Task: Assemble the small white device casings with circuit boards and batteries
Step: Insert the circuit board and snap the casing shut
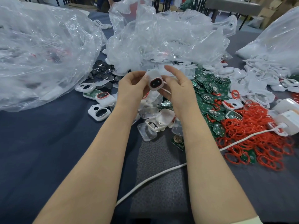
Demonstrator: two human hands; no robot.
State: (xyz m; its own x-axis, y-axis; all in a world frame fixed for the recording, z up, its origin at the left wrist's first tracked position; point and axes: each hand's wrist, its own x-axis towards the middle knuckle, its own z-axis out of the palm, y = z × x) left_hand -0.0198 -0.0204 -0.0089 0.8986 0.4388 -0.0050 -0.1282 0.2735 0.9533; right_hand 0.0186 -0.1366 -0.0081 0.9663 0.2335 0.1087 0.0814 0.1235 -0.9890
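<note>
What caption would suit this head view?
Left hand and right hand hold a white casing near green circuit boards and red rings.

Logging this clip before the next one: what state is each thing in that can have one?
white casing, held up between both hands, dark window ringed in red.
left hand, grips the casing's left side.
right hand, pinches its right side, forefinger raised.
small white box, lid open.
empty casing front, lying flat, openings unfilled.
red rings, loose in a heap.

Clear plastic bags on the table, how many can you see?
3: a left bag at the far left, a middle bag at the centre back, a right bag at the right edge. The crumpled middle heap could hide another.
</note>
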